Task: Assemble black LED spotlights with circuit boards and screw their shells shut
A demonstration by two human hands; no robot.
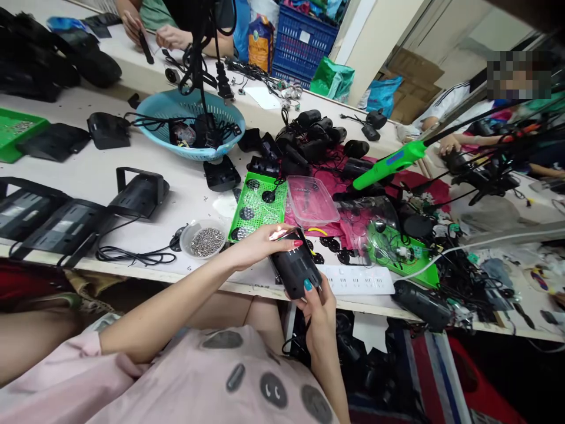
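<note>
A black plastic housing (295,268) with slotted vents sits between both hands, just above the table's front edge. My left hand (260,242) reaches in from the left and pinches its top end with fingers closed. My right hand (318,303) grips its lower end from below, thumb on the black shell. Just beyond lie a green perforated tray (256,203) holding black round parts and a small clear dish of metal screws (204,239).
A white power strip (358,278) lies right of the hands. A clear plastic box (311,200), a green power screwdriver (391,163), a blue basket (194,121), black lamp housings (139,191) and tangled cables crowd the table. Other people's hands (170,36) work at the far side.
</note>
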